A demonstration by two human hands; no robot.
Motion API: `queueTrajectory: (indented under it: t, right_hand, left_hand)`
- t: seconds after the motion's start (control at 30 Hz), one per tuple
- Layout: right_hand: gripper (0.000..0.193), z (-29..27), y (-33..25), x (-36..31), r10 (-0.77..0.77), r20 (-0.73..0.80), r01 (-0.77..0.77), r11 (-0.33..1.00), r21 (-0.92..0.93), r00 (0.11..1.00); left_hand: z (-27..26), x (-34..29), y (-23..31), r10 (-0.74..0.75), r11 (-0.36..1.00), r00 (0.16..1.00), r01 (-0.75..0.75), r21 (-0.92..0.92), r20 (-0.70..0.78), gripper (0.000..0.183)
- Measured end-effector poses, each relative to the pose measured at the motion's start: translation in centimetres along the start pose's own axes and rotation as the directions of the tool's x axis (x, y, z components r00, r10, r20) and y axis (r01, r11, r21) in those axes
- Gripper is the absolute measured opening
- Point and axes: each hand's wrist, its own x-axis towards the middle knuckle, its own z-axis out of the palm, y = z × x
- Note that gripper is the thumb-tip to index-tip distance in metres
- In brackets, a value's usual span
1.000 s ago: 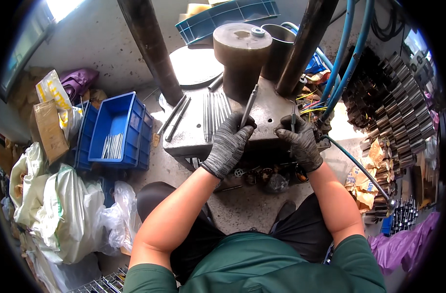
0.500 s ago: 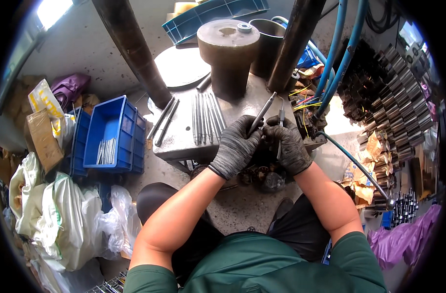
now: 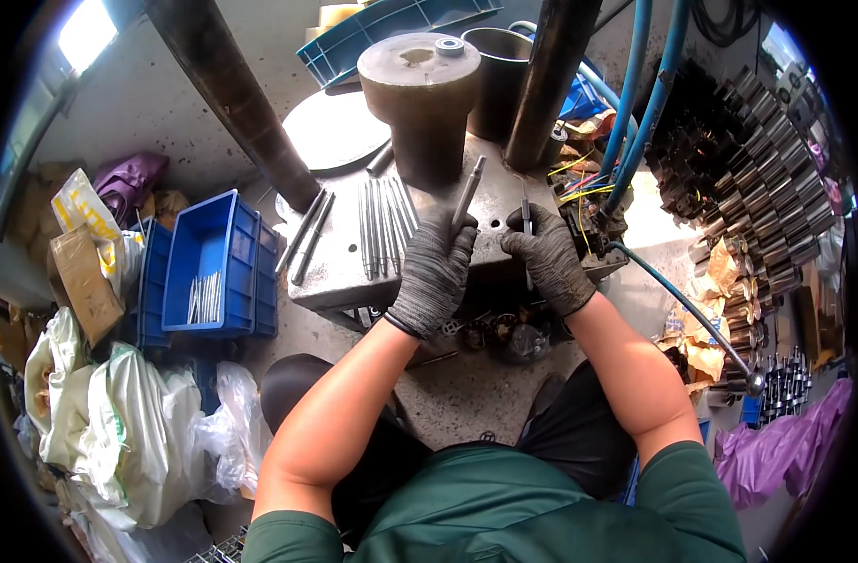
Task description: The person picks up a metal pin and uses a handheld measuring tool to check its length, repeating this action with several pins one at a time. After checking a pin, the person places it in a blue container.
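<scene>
My left hand (image 3: 433, 272), in a grey knitted glove, is closed round a metal shaft (image 3: 468, 190) that points up and away with a narrower tip. My right hand (image 3: 551, 258), gloved alike, pinches a slim metal tool (image 3: 527, 220) with a thin upper end; its kind is hard to make out. The two hands are apart, over the front edge of a metal machine table (image 3: 330, 286). Left of my left hand, several metal rods (image 3: 380, 230) lie side by side on the table. Two darker rods (image 3: 312, 239) lie further left.
A thick steel cylinder (image 3: 420, 103) with a small ring (image 3: 449, 45) on top stands mid-table, between two dark columns (image 3: 237, 94) (image 3: 551, 84). At left, a blue crate (image 3: 213, 253) holds several rods. Stacked metal tubes (image 3: 758, 197) and blue hoses (image 3: 635, 113) are at right.
My hands have moved apart: the left, with the shaft, went left, and the shaft now stands more upright. The slim tool in my right hand has come away from the shaft.
</scene>
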Motion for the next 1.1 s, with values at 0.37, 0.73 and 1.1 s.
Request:
queueTrajectory:
  t: [0.37, 0.73, 1.1]
  right_hand:
    - [0.047, -3.8, 2.7, 5.1, -0.259, -0.072, 0.173, 0.8, -0.575, 0.963]
    - [0.066, -1.6, -2.4, -1.0, -0.613, 0.365, 0.65, 0.337, -0.681, 0.7]
    - [0.053, 0.2, -3.7, -1.8, -0.626, 0.471, 0.711, 0.198, -0.675, 0.622]
  left_hand:
    - [-1.9, 0.9, 1.0, -0.549, 0.387, 0.789, 0.533, -0.752, 0.277, 0.01]
    - [-3.9, 0.7, 0.1, -0.635, 0.259, 0.702, 0.586, -0.767, 0.322, 0.009]
    - [-3.9, 0.2, 0.7, -0.618, 0.305, 0.732, 0.56, -0.771, 0.288, 0.006]
